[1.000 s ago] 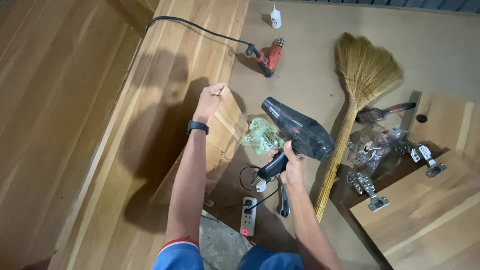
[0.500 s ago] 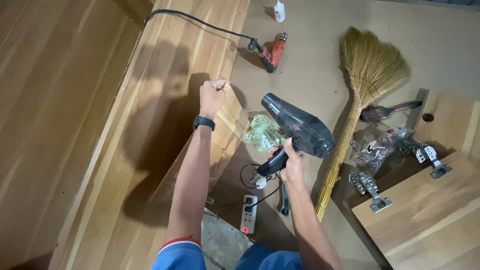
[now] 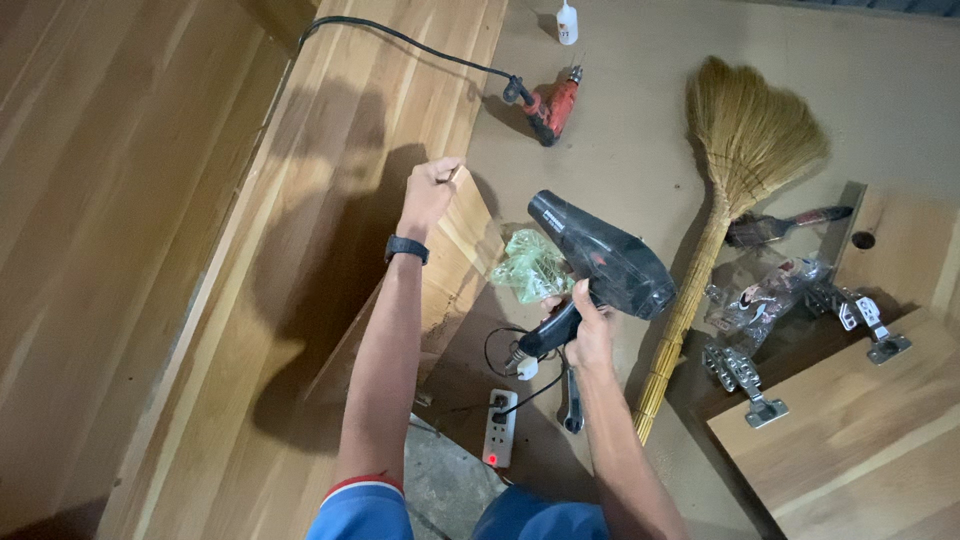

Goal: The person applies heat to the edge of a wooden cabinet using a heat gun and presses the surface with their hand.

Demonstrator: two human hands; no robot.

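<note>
The floor [image 3: 640, 120] is a flat tan sheet, and broad wooden panels [image 3: 130, 250] in warm honey-coloured strips cover the left half of the view, lying at a slant. One more pale wooden panel [image 3: 850, 440] sits at the lower right, with a notched board carrying a round hole above it.

One straw broom [image 3: 735, 190] lies lengthwise on the floor, bristles at the top. One black heat gun [image 3: 600, 265] is held above the floor near the middle, its nozzle pointing up and left, its cord looping down to one white power strip [image 3: 500, 428] with a red light. One red corded drill [image 3: 550, 105] lies near the top, its black cable running over the panels. One crumpled green plastic bag [image 3: 530, 265] lies just beside the gun's nozzle. One paintbrush [image 3: 785, 222] rests right of the broom. Several metal hinges [image 3: 750, 385] and a clear packet lie scattered at the right; the exact count is unclear. One small white bottle [image 3: 567, 22] stands at the top edge.

The left hand [image 3: 430, 195], arm stretched forward with a dark wristband, has its grip pinched on the top edge of an upright wooden board [image 3: 455, 260]. The right hand [image 3: 588, 330] has its grip wrapped tight around the heat gun's handle, elbow bent.
</note>
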